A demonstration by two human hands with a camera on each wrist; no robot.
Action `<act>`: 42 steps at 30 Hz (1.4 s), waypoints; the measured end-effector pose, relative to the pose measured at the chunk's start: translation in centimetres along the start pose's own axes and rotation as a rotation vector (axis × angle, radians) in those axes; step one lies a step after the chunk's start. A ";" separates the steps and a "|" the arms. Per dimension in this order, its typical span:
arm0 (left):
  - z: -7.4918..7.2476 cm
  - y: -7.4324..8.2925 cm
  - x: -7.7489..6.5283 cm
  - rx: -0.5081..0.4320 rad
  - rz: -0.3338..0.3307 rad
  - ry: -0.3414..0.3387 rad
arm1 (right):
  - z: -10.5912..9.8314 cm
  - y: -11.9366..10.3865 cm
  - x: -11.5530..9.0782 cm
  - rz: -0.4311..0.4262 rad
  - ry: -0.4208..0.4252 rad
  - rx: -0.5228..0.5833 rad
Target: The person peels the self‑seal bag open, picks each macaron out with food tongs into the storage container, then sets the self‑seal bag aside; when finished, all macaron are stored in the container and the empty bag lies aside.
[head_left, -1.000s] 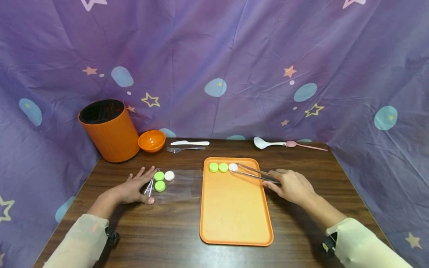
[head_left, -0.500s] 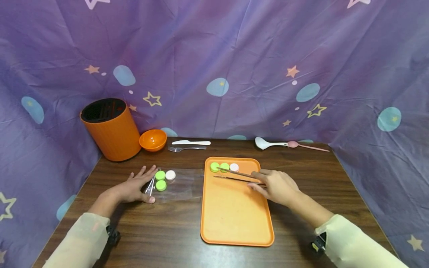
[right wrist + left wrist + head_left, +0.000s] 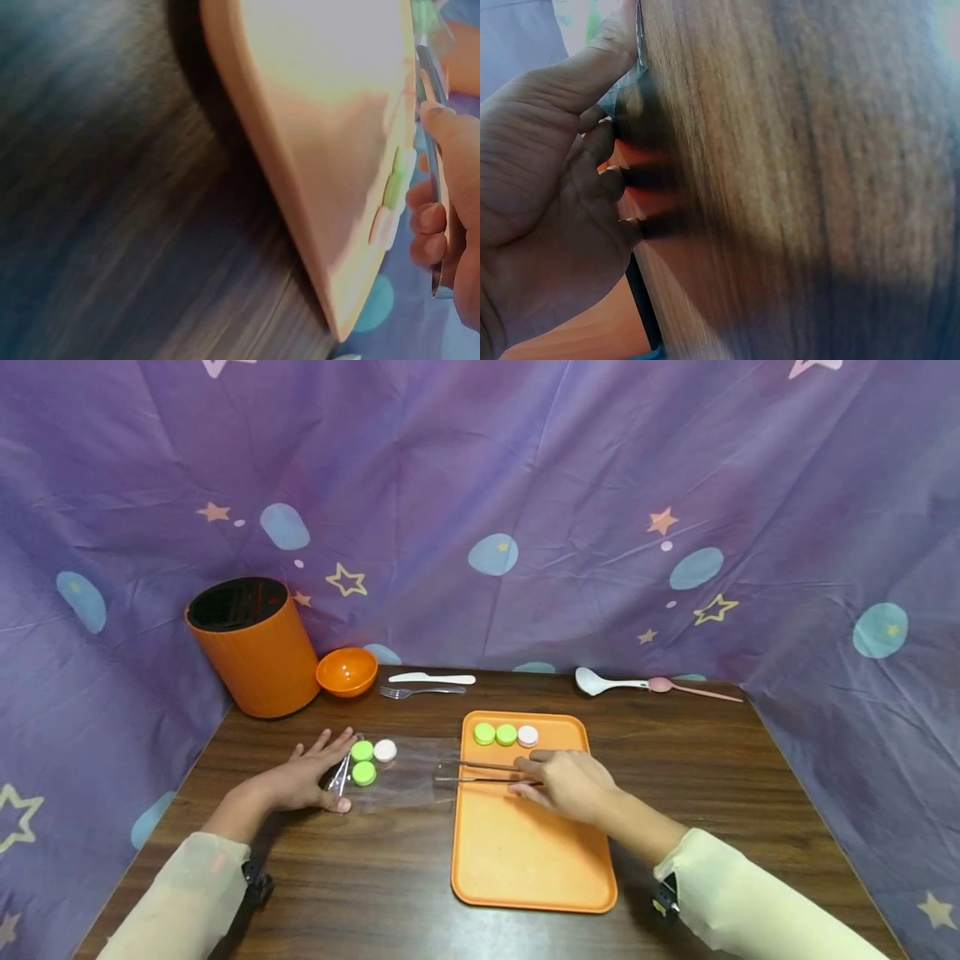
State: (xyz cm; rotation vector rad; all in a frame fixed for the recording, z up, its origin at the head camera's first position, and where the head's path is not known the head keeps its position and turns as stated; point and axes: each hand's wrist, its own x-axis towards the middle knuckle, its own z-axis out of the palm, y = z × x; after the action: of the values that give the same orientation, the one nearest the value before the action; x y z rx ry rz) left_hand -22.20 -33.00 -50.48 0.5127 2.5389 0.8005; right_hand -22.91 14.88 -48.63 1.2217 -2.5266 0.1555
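My left hand point(image 3: 303, 777) rests on the table with fingers and thumb spread, touching the near end of a clear plastic bag point(image 3: 412, 785). Beside its fingertips are two green round caps point(image 3: 363, 773) and one white cap point(image 3: 385, 750); whether these lie in or on the bag I cannot tell. My right hand point(image 3: 566, 783) grips metal tongs point(image 3: 435, 161) above the orange tray point(image 3: 532, 868). The tong tips, spread apart with nothing visible between them, reach over the bag's right end. Two green caps point(image 3: 506, 735) and a white cap point(image 3: 528, 737) form a row at the tray's far edge.
At the back left stand an orange knife block point(image 3: 258, 660) and an orange bowl point(image 3: 347, 672). A white knife point(image 3: 432, 678) and a clear fork point(image 3: 422, 692) lie beside them. Back right are a white ladle point(image 3: 592, 682) and a pink spoon point(image 3: 662, 685).
The tongs have come away from the white cap, which stays in the tray's row. My right hand has carried them left toward the bag. The left hand keeps its place.
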 end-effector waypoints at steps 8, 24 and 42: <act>-0.9 2.3 -0.6 0.007 -0.050 -0.034 | 0.5 -1.6 2.2 0.014 -0.033 -0.101; 0.7 -3.0 1.3 0.032 -0.002 0.028 | 2.3 -4.1 5.8 0.098 -0.092 -0.042; 0.6 -1.9 0.9 0.016 0.012 0.025 | 1.3 -4.2 4.3 0.122 -0.094 -0.010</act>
State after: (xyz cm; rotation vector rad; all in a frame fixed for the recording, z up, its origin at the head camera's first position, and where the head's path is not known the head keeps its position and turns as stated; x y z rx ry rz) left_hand -23.12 -33.81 -52.34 0.5266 2.5694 0.7970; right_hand -22.45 8.74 -48.55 1.0954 -2.6810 0.1161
